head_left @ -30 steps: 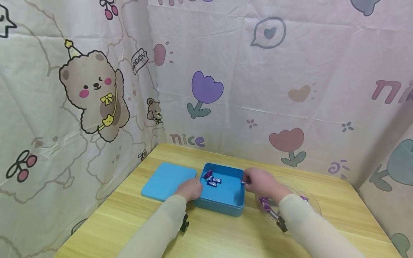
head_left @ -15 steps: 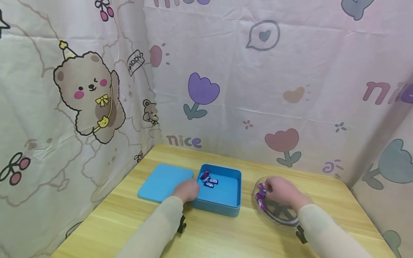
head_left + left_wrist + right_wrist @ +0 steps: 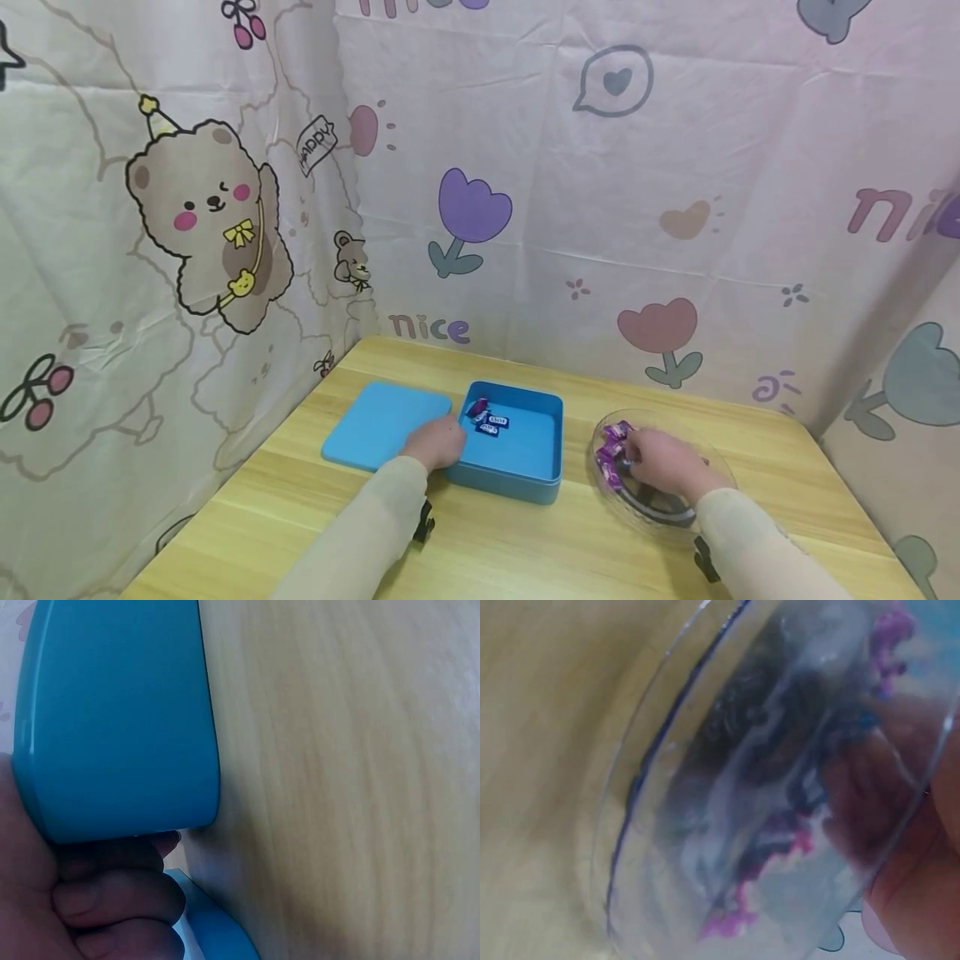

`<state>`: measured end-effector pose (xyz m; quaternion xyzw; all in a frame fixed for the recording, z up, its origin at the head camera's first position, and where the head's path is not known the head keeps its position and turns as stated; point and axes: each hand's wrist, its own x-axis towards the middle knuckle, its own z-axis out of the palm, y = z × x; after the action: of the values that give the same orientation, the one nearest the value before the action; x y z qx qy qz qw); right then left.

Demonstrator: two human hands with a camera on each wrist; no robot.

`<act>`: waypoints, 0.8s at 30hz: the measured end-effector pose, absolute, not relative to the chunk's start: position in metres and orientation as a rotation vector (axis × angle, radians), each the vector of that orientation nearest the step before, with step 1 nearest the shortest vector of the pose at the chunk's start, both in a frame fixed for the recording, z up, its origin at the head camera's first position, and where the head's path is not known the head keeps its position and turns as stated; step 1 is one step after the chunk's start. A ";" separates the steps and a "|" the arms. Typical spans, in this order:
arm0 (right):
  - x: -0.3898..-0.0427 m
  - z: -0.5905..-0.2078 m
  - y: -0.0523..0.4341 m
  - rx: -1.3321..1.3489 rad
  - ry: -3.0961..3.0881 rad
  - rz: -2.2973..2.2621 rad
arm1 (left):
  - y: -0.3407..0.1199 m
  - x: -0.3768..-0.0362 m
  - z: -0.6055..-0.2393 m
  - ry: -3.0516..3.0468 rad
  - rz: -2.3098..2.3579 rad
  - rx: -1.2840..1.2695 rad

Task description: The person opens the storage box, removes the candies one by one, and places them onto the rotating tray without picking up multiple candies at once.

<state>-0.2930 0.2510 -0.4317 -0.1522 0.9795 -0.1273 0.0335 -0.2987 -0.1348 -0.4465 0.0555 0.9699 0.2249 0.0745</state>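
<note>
My left hand (image 3: 438,442) grips the left wall of an open blue box (image 3: 517,483). In the left wrist view, its fingers (image 3: 124,896) curl against the outside of that box (image 3: 124,727). Inside the box lie a purple wrapped candy (image 3: 477,407) and a few blue-and-white ones (image 3: 487,430). My right hand (image 3: 667,462) reaches into a clear round bowl (image 3: 723,467). Its curled fingertips pinch a small wrapped candy with a bluish end (image 3: 627,465), mostly hidden by the fingers. Purple wrapped candies (image 3: 609,475) lie beside them. The right wrist view is blurred through the bowl wall.
A flat blue lid (image 3: 382,423) lies on the wooden table (image 3: 510,546) left of the box, partly behind my left hand. The bowl has dark and light compartments inside. A patterned cloth (image 3: 555,250) hangs behind the table and along its sides.
My right hand has moved from the box's right edge into the bowl, then shifted slightly right, uncovering more purple candies. My left hand keeps its grip on the box, whose contents look unchanged.
</note>
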 end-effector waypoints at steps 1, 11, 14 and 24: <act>-0.293 -0.432 0.251 -0.470 3.015 -0.397 | -0.135 -0.298 -0.446 2.912 0.674 0.171; -0.290 -0.434 0.252 -0.497 3.017 -0.454 | -0.134 -0.298 -0.447 2.914 0.678 0.162; -0.289 -0.434 0.252 -0.496 3.014 -0.480 | -0.134 -0.298 -0.449 2.919 0.666 0.170; -0.287 -0.423 0.237 -0.611 3.059 -0.492 | -0.134 -0.300 -0.448 2.909 0.672 0.142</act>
<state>-0.2870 0.2367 -0.4231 -0.1936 0.9686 -0.1557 -0.0080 -0.3002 -0.1344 -0.4481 0.0475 0.9704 0.2240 0.0764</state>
